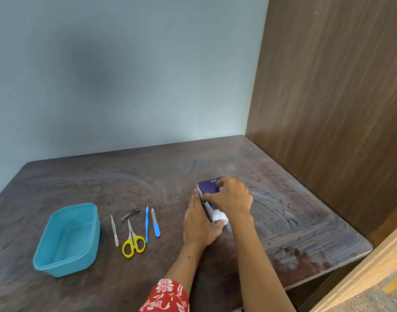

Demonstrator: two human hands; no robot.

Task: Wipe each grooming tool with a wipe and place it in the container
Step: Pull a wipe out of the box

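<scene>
Both hands work the dark blue wipe box (pixel 210 194) in the head view: left hand (pixel 201 224) braces its side with thumb curled round the near end, right hand (pixel 232 197) grips the top, fingers curled. Getting a wipe seems the step in hand. Next, pinch one out. Tweezers (pixel 114 230), nail clipper (pixel 130 213), yellow scissors (pixel 132 240), blue pusher (pixel 146 225) and nail file (pixel 155 224) lie unwiped just beside the empty blue container (pixel 46 264).

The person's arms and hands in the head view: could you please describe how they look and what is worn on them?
Both forearms are bare, and no gloves, rings, watch or bracelets show on the left hand or the right hand. The only clothing visible is a short red sleeve with a white floral print on the left arm, at the bottom edge of the picture. The right arm leaves the frame with no sleeve showing.
</scene>
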